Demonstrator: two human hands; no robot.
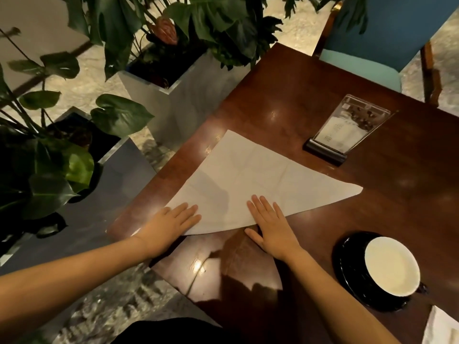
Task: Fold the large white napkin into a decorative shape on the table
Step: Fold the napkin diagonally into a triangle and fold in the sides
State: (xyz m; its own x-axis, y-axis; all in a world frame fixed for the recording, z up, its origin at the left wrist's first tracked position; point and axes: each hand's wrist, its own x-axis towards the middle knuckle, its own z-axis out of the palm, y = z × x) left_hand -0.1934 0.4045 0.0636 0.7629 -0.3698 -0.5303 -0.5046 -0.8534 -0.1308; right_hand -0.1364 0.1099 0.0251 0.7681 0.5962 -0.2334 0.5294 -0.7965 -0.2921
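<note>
The large white napkin lies flat on the dark wooden table, folded into a triangle with its long edge nearest me. My left hand rests palm down on the napkin's near left corner, fingers spread. My right hand lies flat across the middle of the long edge, fingertips on the cloth and palm partly on the bare wood. Neither hand grips anything.
A black saucer with a white-lined cup stands at the right. An acrylic menu stand sits behind the napkin. Another white cloth shows at the bottom right corner. Potted plants in metal planters flank the table's left edge; a blue chair stands beyond.
</note>
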